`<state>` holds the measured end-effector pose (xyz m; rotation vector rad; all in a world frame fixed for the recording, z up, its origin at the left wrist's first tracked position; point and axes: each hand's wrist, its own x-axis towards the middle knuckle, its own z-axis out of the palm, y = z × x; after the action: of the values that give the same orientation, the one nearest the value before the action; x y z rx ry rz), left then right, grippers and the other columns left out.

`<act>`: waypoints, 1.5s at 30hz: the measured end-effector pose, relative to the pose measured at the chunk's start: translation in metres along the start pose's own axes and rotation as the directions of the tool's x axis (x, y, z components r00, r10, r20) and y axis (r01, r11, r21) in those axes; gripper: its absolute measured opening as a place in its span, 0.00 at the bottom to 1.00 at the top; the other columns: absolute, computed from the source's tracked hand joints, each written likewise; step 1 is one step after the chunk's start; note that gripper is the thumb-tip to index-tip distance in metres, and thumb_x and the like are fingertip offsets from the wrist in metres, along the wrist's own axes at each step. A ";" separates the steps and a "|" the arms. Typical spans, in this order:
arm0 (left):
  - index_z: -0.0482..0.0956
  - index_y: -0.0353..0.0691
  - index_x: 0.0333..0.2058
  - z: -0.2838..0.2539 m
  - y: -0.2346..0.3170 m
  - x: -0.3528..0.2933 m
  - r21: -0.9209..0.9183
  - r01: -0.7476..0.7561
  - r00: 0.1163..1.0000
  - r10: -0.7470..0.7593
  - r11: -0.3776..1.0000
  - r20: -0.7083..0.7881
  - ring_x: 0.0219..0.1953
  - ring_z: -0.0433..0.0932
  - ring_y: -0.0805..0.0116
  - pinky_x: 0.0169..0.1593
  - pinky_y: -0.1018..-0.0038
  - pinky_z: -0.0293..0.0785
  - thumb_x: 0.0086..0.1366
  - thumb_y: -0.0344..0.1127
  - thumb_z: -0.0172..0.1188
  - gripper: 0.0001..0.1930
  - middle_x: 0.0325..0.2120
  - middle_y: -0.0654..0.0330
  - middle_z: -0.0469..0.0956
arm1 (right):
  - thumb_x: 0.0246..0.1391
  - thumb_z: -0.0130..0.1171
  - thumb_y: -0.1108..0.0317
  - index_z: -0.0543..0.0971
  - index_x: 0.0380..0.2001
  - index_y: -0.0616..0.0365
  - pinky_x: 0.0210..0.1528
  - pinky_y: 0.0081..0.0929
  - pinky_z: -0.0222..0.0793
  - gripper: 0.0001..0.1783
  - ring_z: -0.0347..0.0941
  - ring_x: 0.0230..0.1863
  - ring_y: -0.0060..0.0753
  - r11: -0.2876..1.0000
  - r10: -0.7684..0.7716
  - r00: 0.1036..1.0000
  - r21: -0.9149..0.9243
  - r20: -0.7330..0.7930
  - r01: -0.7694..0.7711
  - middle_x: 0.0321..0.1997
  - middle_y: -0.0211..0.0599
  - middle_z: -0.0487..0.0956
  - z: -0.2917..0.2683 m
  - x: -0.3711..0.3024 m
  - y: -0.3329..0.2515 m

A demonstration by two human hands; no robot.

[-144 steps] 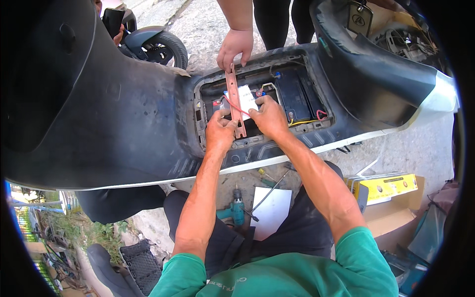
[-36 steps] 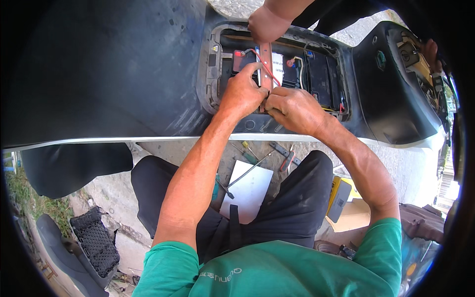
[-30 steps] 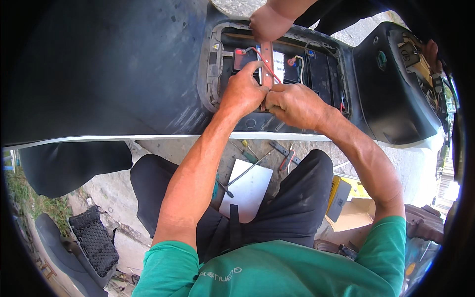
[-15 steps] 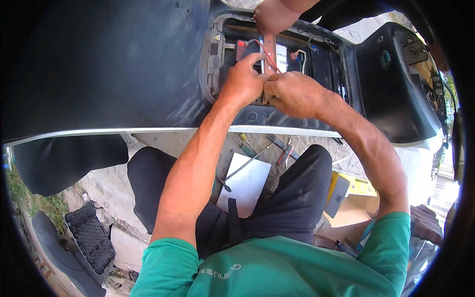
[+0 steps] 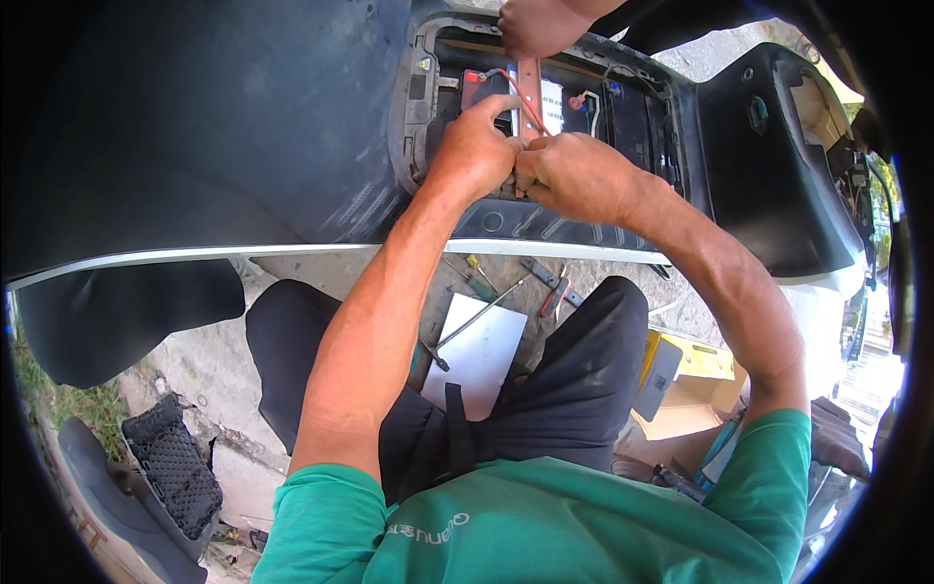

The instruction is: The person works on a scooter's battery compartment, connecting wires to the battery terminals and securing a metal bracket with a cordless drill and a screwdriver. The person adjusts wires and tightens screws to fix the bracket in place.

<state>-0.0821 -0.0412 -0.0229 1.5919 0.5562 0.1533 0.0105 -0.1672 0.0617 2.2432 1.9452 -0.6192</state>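
Note:
A reddish-brown metal strap (image 5: 528,83) with holes runs across black batteries in an open compartment (image 5: 410,117) of a dark vehicle body. My left hand (image 5: 474,151) closes on the strap's near end, its index finger lying towards the strap's left edge. Against it, from the other side, my right hand (image 5: 589,180) is bent into a pinch at the same end; the fingertips are partly hidden. A red wire (image 5: 513,82) crosses the strap from the left battery's red terminal (image 5: 474,77). Another person's closed hand (image 5: 540,27) is at the strap's far end.
Between my knees, a white sheet (image 5: 484,346) lies under a long metal tool (image 5: 480,322). Pliers (image 5: 556,296), a dark bar and a screwdriver (image 5: 482,287) lie beyond it. An open yellow carton (image 5: 696,384) stands right; a black textured pad (image 5: 173,467) lies left.
The view has shifted slightly. My hands stay together at the strap's near end, with the right wrist a little turned. The other person's hand remains at the far end.

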 end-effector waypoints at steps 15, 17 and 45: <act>0.77 0.44 0.60 0.000 -0.001 0.001 0.017 -0.001 1.000 0.001 1.000 0.003 0.36 0.87 0.60 0.43 0.64 0.81 0.60 0.32 0.68 0.27 0.32 0.50 0.86 | 0.51 0.65 0.70 0.85 0.33 0.59 0.44 0.47 0.79 0.06 0.83 0.36 0.54 0.973 -0.038 0.982 0.215 -0.187 0.079 0.32 0.49 0.85 0.015 -0.012 0.012; 0.77 0.44 0.60 0.001 -0.003 0.002 0.014 -0.008 1.000 0.008 1.000 0.004 0.36 0.87 0.59 0.43 0.64 0.81 0.61 0.31 0.68 0.27 0.32 0.50 0.86 | 0.52 0.65 0.69 0.85 0.33 0.58 0.44 0.47 0.79 0.06 0.83 0.36 0.54 0.978 -0.054 0.979 0.189 -0.198 0.092 0.33 0.49 0.85 0.015 -0.013 0.012; 0.77 0.43 0.60 0.000 -0.001 0.001 0.022 -0.040 0.999 0.040 0.999 0.001 0.34 0.86 0.62 0.40 0.66 0.81 0.60 0.31 0.67 0.27 0.31 0.52 0.85 | 0.60 0.62 0.68 0.77 0.36 0.62 0.40 0.47 0.80 0.08 0.84 0.35 0.54 0.989 -0.113 0.989 -0.108 -0.091 0.102 0.35 0.48 0.84 0.011 -0.012 0.008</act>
<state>-0.0816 -0.0408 -0.0239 1.6253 0.5273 0.1774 0.0147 -0.1834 0.0550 2.1559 2.1036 -0.4173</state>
